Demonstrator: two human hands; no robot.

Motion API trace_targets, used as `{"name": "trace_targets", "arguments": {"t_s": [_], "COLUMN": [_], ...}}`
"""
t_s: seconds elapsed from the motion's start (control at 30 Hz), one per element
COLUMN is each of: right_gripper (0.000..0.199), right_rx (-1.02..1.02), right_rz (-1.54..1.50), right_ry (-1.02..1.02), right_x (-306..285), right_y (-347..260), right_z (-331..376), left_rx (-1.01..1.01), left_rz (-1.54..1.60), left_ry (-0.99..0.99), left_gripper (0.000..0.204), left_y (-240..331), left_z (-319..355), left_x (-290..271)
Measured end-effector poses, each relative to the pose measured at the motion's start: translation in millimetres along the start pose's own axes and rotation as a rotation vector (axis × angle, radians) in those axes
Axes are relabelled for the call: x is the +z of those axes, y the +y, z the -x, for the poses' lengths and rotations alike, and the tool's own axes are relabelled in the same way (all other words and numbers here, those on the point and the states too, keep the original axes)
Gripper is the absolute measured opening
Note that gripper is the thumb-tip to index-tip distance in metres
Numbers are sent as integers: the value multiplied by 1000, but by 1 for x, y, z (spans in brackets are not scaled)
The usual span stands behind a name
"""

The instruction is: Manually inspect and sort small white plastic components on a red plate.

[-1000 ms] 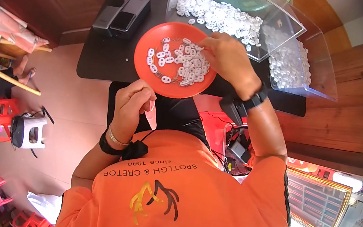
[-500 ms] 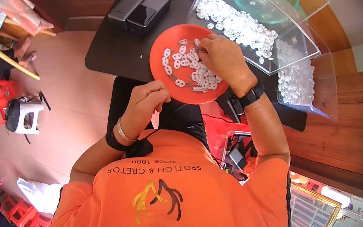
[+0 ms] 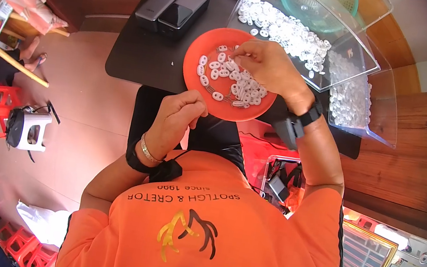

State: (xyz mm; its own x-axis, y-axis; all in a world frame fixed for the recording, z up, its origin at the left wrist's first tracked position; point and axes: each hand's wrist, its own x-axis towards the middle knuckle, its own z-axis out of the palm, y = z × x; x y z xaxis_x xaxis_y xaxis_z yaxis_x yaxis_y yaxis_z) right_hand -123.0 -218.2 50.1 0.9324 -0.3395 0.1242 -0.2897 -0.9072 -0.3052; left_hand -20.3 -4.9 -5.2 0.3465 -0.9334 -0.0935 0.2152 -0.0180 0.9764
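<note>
An orange-red plate (image 3: pixel 193 69) lies on the dark table near its front edge. In it are small white oval pieces (image 3: pixel 245 89) with two holes each, some loose and heaped, others in a curved row along the left side. Thin wire-like bits show between a few of them. Over the far part of the plate, my right hand (image 3: pixel 271 70) has thumb and fingers pinched together by the pieces; whatever they hold is hidden. My left hand (image 3: pixel 178 114) is curled closed against the plate's near left edge, and its grip is not visible.
Behind the plate, a clear plastic bin (image 3: pixel 319 86) holds many white pieces, and another clear container (image 3: pixel 350 99) stands to its right. A green basket (image 3: pixel 317 4) is at the back. Two grey-black devices (image 3: pixel 174 12) lie at the left. Red stools (image 3: pixel 2 110) stand on the floor.
The view has shifted slightly, moving the table and plate a little to the right. My right hand's fingers have lifted slightly from the pieces, still pinched. My left hand keeps its place by the edge.
</note>
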Motion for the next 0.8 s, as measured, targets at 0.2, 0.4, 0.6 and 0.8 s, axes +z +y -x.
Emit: {"name": "trace_targets", "arguments": {"t_s": [0.2, 0.4, 0.6, 0.8], "right_gripper": [14, 10, 8, 5], "right_rx": [231, 271, 95, -175], "right_rz": [-1233, -1286, -1318, -675], "right_ry": [-157, -79, 17, 272], "right_x": [-11, 1, 3, 9], "right_y": [-34, -51, -69, -64], "right_z": [21, 40, 50, 55], "left_rx": [41, 40, 19, -31], "left_rz": [52, 69, 142, 248], "left_ry": [-7, -60, -62, -98], "left_gripper": [23, 27, 23, 26], "left_y": [12, 21, 20, 23], "left_z": [-8, -14, -12, -12], "left_x": [-1, 7, 10, 8]}}
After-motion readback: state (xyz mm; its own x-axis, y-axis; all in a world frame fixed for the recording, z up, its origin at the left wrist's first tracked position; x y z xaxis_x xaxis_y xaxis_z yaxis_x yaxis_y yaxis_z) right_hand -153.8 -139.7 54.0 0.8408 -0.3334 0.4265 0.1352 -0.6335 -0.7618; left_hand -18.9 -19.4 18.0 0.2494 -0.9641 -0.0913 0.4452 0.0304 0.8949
